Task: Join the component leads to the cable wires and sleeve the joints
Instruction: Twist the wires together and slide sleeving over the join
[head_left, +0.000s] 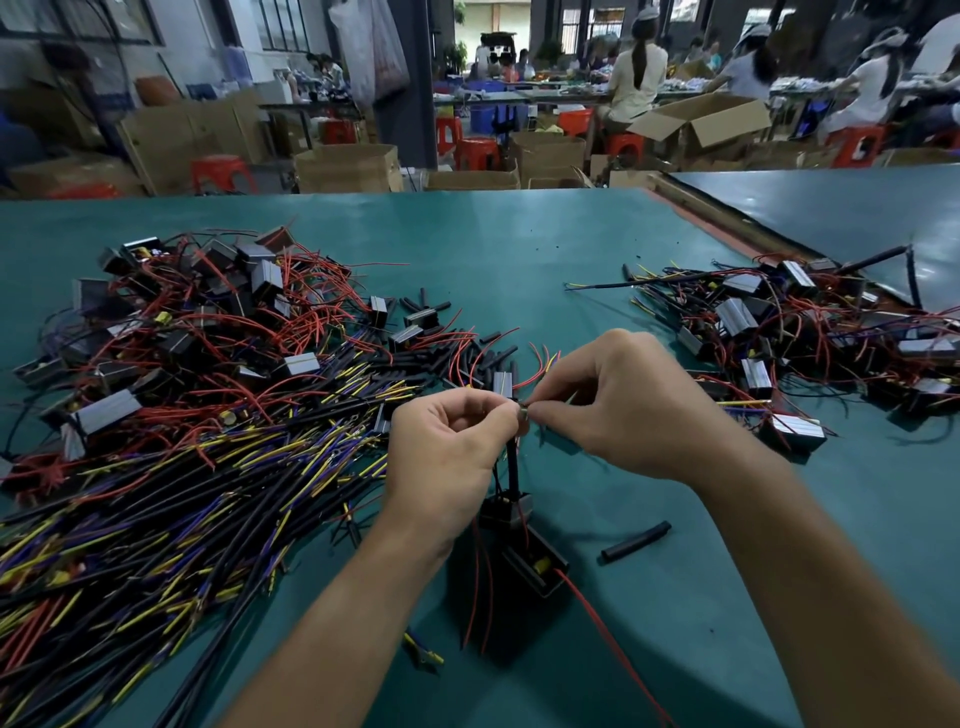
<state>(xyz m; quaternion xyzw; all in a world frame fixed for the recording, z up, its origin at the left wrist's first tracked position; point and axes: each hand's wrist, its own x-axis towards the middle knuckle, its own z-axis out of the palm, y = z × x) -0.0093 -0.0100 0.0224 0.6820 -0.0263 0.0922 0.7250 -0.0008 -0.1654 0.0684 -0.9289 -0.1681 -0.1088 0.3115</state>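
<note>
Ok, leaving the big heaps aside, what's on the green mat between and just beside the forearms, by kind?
Black component boxes with red leads: 2
Lone black sleeve piece: 1
Small yellow-and-blue item, too blurred to name: 1
Total: 4

Even overhead light, soft shadows, wide-angle bending, blurred background.
</note>
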